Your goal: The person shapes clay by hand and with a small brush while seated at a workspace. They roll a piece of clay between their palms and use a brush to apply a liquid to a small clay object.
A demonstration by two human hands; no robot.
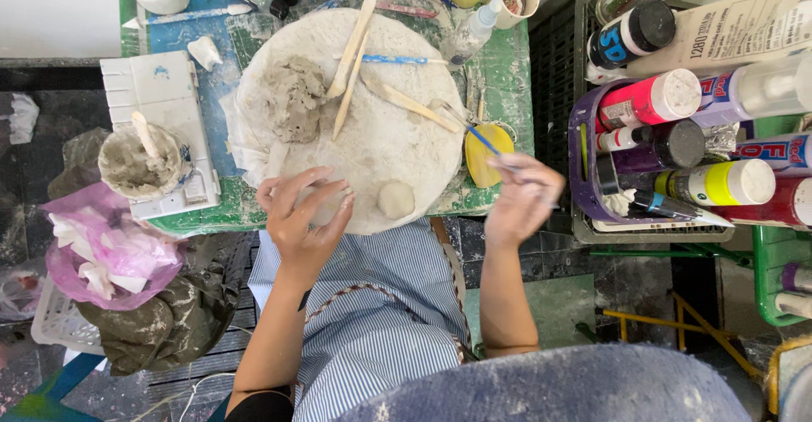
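We see clay work under way on a round white board [397,147]. A rough grey lump of clay [292,96] lies unshaped at its upper left, while one small smooth ball [396,199] sits finished near the front edge — so little is formed, and most clay remains. The left hand [303,215] curls around a pale clay piece [326,198] at the board's front rim; its shape is largely hidden. The right hand [523,198], blurred, pinches a thin blue-handled tool [489,143] just beside a yellow dish [489,156] — wooden modelling sticks [351,50] lie unused.
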